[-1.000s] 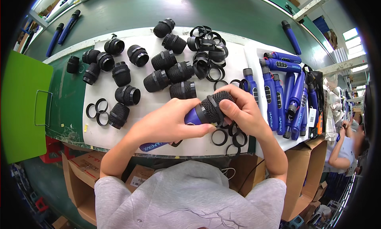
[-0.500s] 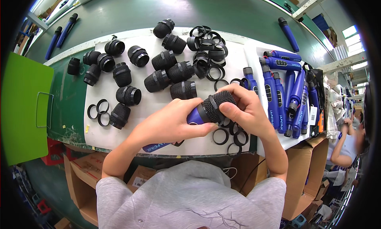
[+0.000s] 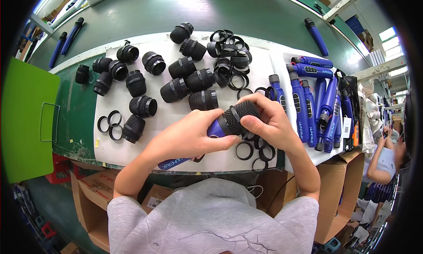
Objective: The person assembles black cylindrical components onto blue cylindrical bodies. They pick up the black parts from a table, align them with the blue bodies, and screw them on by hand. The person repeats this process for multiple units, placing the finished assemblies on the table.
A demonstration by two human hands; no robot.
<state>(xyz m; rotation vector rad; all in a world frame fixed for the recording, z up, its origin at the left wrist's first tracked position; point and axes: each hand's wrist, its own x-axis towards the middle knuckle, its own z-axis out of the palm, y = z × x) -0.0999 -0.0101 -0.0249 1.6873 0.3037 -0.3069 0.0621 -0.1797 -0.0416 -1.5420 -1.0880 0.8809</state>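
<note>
Above the near edge of the table I hold a blue handheld microphone point(image 3: 215, 130) with a black mesh head point(image 3: 239, 117). My left hand point(image 3: 189, 133) is closed round the blue body, whose lower end shows below the wrist. The fingers and thumb of my right hand point(image 3: 274, 122) grip the mesh head from the right side. The head sits on the end of the body; whether it is fully seated I cannot tell. Black rings point(image 3: 244, 151) lie under and beside my right hand, partly hidden by it.
Several loose black mesh heads point(image 3: 174, 90) lie on the white sheet, with more black rings point(image 3: 229, 49) behind. Blue microphone bodies point(image 3: 299, 106) are gathered at the right. A green board point(image 3: 31, 122) stands at the left, cardboard boxes point(image 3: 332, 188) below. Another person point(image 3: 381, 163) sits far right.
The mesh head has turned slightly, and my right thumb and fingers have shifted a little on it. My left hand stays almost still round the body.
</note>
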